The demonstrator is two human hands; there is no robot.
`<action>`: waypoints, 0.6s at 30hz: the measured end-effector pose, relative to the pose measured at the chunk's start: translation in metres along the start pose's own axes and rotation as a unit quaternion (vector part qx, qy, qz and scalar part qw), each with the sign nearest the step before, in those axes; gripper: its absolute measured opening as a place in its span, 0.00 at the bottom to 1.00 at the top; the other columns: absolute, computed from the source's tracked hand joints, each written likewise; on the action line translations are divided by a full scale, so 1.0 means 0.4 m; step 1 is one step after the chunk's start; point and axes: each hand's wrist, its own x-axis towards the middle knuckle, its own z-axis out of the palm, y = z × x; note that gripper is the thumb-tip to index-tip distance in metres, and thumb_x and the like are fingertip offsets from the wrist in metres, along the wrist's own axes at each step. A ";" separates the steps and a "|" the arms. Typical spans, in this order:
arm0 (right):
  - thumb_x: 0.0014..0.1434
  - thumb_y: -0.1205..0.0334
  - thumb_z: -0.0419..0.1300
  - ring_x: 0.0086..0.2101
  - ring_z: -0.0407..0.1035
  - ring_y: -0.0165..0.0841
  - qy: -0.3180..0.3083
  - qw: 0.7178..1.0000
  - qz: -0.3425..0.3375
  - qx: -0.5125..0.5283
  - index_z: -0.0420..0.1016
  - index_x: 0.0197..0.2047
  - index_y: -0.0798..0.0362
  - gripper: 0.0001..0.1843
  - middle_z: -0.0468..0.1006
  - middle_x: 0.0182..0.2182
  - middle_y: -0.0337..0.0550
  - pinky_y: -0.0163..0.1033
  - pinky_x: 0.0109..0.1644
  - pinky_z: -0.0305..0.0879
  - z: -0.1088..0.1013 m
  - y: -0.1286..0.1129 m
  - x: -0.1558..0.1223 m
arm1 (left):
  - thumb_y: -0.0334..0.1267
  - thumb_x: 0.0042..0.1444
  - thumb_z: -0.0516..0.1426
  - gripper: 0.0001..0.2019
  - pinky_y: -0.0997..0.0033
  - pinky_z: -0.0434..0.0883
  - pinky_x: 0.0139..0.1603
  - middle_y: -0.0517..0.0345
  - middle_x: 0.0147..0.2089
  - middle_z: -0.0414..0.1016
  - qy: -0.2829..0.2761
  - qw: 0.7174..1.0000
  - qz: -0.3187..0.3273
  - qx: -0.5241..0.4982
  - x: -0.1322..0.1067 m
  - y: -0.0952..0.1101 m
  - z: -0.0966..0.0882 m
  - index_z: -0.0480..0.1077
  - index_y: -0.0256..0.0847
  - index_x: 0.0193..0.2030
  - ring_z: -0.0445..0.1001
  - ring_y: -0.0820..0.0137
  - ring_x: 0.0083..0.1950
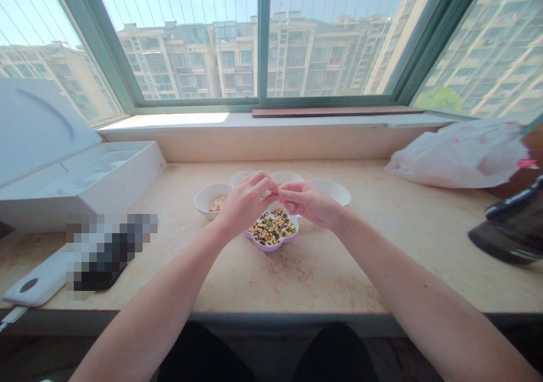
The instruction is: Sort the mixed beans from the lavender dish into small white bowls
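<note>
Two bare hands are meeting above a small group of dishes on a desk [322, 274]. The left hand [246, 202] is curled narrowly, and its fingertips [270, 185] are touching or nearly touching those of the right hand [307, 204]. The right hand is curled in the same way, its fingertips [282, 188] pointing back toward the left. Whatever may lie between the fingers is hidden, so it cannot be told whether either hand is holding anything. Mixed beans [271, 229] are lying in a lilac-rimmed dish [275, 247] directly below and just in front of the hands. A white bowl [212, 198] of pale flakes is sitting just beside the left hand. Further white bowls [330, 192] are standing behind the hands, partly hidden by them. An open white box [80, 184] is resting well to the left, and a plastic bag [458, 155] is lying well to the right, under a window [258, 42].
</note>
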 end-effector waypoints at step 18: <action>0.64 0.53 0.61 0.28 0.66 0.30 0.227 0.911 -0.054 -0.339 0.75 0.38 0.53 0.11 0.76 0.30 0.40 0.36 0.33 0.60 -0.121 -0.013 0.014 | 0.31 0.65 0.56 0.11 0.67 0.73 0.53 0.52 0.51 0.78 -0.322 0.940 -0.085 0.080 -0.013 -0.025 0.031 0.77 0.42 0.50 0.79 0.63 0.52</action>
